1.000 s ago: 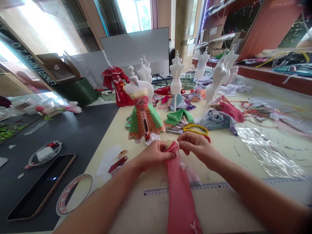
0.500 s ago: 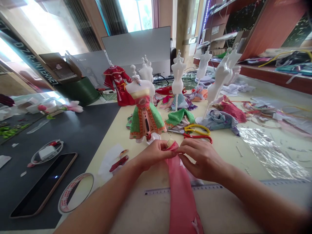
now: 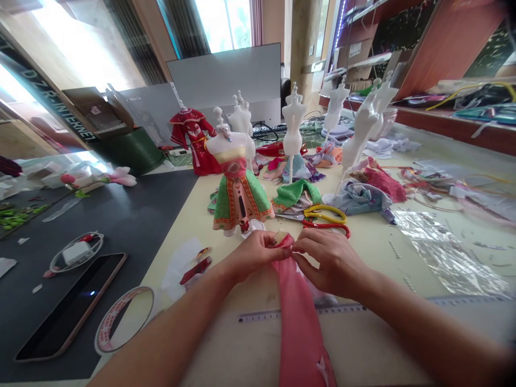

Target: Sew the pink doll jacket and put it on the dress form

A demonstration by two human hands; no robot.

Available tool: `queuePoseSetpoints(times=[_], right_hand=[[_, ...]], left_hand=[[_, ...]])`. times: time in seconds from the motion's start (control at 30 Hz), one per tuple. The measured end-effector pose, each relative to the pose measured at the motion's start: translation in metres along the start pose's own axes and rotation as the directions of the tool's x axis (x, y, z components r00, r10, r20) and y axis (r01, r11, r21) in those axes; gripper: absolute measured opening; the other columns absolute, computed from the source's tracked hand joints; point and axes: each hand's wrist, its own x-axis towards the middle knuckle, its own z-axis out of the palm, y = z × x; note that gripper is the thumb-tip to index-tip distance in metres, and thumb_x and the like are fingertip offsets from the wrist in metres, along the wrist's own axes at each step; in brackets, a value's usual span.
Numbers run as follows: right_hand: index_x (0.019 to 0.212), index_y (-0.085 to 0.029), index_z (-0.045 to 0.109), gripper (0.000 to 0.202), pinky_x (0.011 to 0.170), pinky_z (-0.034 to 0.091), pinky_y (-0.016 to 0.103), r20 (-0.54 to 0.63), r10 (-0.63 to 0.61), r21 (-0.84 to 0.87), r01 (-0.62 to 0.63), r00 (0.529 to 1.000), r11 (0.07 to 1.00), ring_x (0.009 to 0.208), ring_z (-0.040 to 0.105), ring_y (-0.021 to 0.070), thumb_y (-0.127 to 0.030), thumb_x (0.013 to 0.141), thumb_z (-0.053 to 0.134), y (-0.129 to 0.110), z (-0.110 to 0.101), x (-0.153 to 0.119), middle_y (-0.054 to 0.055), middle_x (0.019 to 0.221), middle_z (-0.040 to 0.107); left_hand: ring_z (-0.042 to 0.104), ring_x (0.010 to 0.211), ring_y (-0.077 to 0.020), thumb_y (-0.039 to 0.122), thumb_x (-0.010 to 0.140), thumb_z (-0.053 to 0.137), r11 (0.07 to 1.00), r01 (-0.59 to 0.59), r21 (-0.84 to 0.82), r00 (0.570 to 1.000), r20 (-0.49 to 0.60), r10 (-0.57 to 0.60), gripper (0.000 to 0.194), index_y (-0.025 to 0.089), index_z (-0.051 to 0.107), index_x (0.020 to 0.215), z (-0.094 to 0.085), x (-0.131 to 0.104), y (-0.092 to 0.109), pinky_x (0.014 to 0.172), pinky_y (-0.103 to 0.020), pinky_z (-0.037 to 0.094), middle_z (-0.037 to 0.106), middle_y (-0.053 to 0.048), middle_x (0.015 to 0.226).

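Observation:
A long strip of pink cloth [image 3: 300,322] hangs down toward me over the pale table and crosses a clear ruler [image 3: 260,316]. Its gathered upper end is pinched between the thumb and fingers of my left hand [image 3: 258,251]. My right hand [image 3: 332,260] is closed at the right side of that same end, fingertips on the cloth. A small cream piece shows at the top of the fold. Just beyond my hands stand a mannequin in a green and pink dress [image 3: 242,199] and scissors with yellow and red handles [image 3: 326,214].
Several white mannequins [image 3: 293,126] stand behind, among heaps of cloth. On the left lie a phone [image 3: 72,306], a tape roll [image 3: 105,328] and a charger with cable [image 3: 76,253]. Silver film [image 3: 447,252] is on the right.
My right fingertips have shifted slightly at the gathered end of the cloth. My left hand keeps its pinch, and the view has moved a little.

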Motion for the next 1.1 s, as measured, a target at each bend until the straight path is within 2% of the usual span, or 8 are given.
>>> queuePoseSetpoints(times=[0.23,0.67,0.8,0.93,1.1], right_hand=[[0.077,-0.014,0.06,0.019,0.055,0.03,0.025,-0.023,0.052,0.068,-0.05,0.998,0.996,0.061,0.046,0.013,-0.018,0.087,0.044,0.001,0.005,-0.001,0.004,0.069,0.053],[0.07,-0.016,0.057,0.013,0.053,0.031,0.023,-0.015,0.149,0.214,-0.142,0.989,0.966,0.056,0.044,0.0104,-0.013,0.079,0.049,0.002,0.007,0.001,0.001,0.065,0.051],[0.065,-0.016,0.053,0.011,0.052,0.03,0.022,0.006,0.212,0.319,-0.203,0.977,0.926,0.055,0.042,0.0095,-0.01,0.073,0.05,0.004,0.01,0.003,-0.001,0.062,0.05],[0.062,-0.017,0.052,0.011,0.049,0.03,0.021,0.082,0.302,0.419,-0.308,0.95,0.854,0.054,0.041,0.0097,-0.01,0.07,0.048,0.004,0.012,0.006,-0.002,0.058,0.049],[0.063,-0.016,0.055,0.011,0.048,0.03,0.021,0.157,0.377,0.456,-0.406,0.913,0.792,0.054,0.043,0.0108,-0.015,0.072,0.049,0.005,0.011,0.007,-0.001,0.057,0.051]], left_hand=[[0.041,0.062,-0.0091,0.04,0.064,0.074,1.0,-0.004,0.009,1.0,-0.016,0.004,0.033,0.013,0.056,0.067,-0.001,0.002,-0.002,0.057,-0.021,0.028,0.047,0.003,0.065],[0.045,0.064,-0.0097,0.04,0.064,0.074,1.0,0.006,0.005,1.0,-0.011,-0.006,0.031,0.013,0.06,0.071,-0.003,0.003,-0.003,0.058,-0.021,0.031,0.052,0.002,0.067],[0.045,0.064,-0.0095,0.038,0.066,0.073,1.0,-0.007,0.01,1.0,-0.003,0.007,0.03,0.012,0.06,0.072,-0.003,0.004,-0.006,0.058,-0.021,0.031,0.051,0.002,0.068],[0.044,0.064,-0.0089,0.035,0.067,0.073,1.0,-0.016,0.014,1.0,-0.005,0.016,0.029,0.012,0.057,0.071,-0.004,0.004,-0.007,0.057,-0.021,0.03,0.049,0.002,0.068],[0.042,0.063,-0.0083,0.035,0.066,0.073,1.0,-0.01,0.007,0.999,-0.034,0.01,0.03,0.011,0.055,0.068,-0.003,0.004,-0.006,0.057,-0.02,0.029,0.047,0.003,0.067]])
